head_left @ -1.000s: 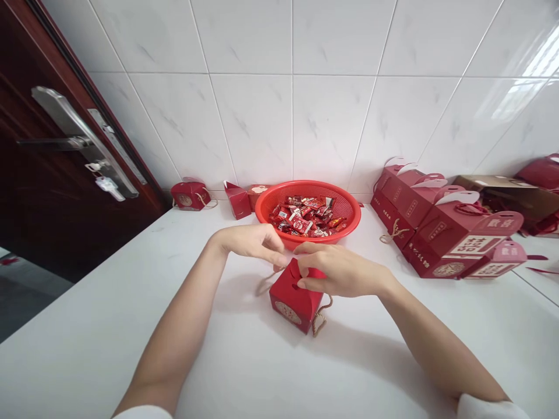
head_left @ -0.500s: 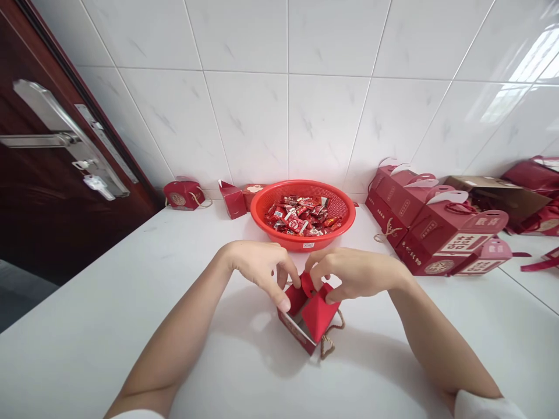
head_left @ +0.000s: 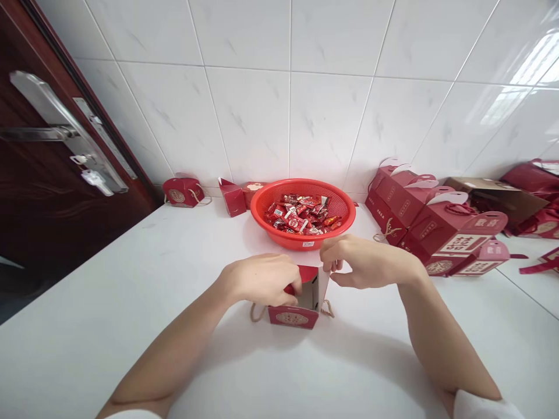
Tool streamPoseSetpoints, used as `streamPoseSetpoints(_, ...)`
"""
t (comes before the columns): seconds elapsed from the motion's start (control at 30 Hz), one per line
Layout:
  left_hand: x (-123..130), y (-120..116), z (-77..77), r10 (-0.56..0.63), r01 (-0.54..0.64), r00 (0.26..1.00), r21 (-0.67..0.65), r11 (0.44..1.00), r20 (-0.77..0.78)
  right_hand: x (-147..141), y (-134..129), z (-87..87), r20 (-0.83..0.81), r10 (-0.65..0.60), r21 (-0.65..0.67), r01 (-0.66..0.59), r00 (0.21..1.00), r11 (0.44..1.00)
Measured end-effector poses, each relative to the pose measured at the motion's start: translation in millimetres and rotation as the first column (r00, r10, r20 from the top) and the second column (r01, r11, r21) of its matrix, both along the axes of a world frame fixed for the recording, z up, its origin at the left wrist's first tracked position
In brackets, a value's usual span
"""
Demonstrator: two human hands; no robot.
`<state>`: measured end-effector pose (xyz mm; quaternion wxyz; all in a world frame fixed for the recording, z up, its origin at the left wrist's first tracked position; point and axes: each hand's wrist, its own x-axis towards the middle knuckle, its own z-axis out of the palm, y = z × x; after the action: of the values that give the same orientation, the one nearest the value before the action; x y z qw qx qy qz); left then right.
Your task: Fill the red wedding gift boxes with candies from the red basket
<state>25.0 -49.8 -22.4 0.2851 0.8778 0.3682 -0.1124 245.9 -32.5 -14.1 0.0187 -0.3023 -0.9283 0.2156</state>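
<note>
A small red gift box sits on the white table in front of me, its top open and its pale inside showing. Twisted cord loops out at both its sides. My left hand reaches over the left side of the box, fingers curled around a red flap there. On the other side, my right hand pinches the raised right flap between thumb and fingers. Behind the box stands a red plastic basket with many wrapped candies in it.
Several large red boxes stand in a group at the right, with an open cardboard carton beyond. Small red boxes stand by the wall, one corded box at far left. A door borders the table's left side.
The box has turned so its front faces me, and its top flaps have been spread apart. My right hand has moved slightly away with the right flap; my left hand has shifted left.
</note>
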Motion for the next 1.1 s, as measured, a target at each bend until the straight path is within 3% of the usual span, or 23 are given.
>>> streamPoseSetpoints(0.13, -2.5, -3.3, 6.3, 0.135, -0.133, 0.991, 0.087, 0.987, -0.021, -0.7, -2.5, 0.0, 0.010, -0.025, -0.038, 0.026, 1.000, 0.999)
streamPoseSetpoints(0.23, -8.4, -4.4, 13.1, 0.190, -0.180, 0.980, 0.136, 0.974, -0.063, -13.2, -5.4, -7.2, 0.074, -0.100, 0.045, 0.097, 0.992, 0.994)
streamPoseSetpoints(0.43, -27.8, 2.4, 16.0, 0.262, -0.239, 0.963, 0.246, 0.939, -0.067, -33.0, -15.7, -19.1, 0.153, -0.065, 0.162, 0.040, 0.986, 0.986)
streamPoseSetpoints(0.6, -32.1, 11.1, 15.0, 0.230, -0.226, 0.973, 0.216, 0.950, 0.004, -32.8, -19.1, -19.6, 0.139, -0.094, 0.076, 0.084, 0.986, 0.994)
streamPoseSetpoints(0.8, -33.0, 15.0, 21.0, 0.334, -0.321, 0.942, 0.183, 0.929, -0.045, -29.4, -25.0, -15.1, 0.238, -0.181, 0.053, 0.173, 0.954, 0.983)
streamPoseSetpoints(0.97, -41.7, 25.1, 21.4, 0.225, -0.226, 0.973, -0.027, 0.974, -0.050, -21.9, -21.9, -12.6, 0.307, -0.206, 0.054, 0.198, 0.929, 0.979)
streamPoseSetpoints(1.1, -38.5, 32.0, 11.9, 0.215, -0.221, 0.972, -0.061, 0.973, -0.092, -16.2, -17.1, -11.3, 0.311, -0.247, 0.104, 0.226, 0.918, 0.969)
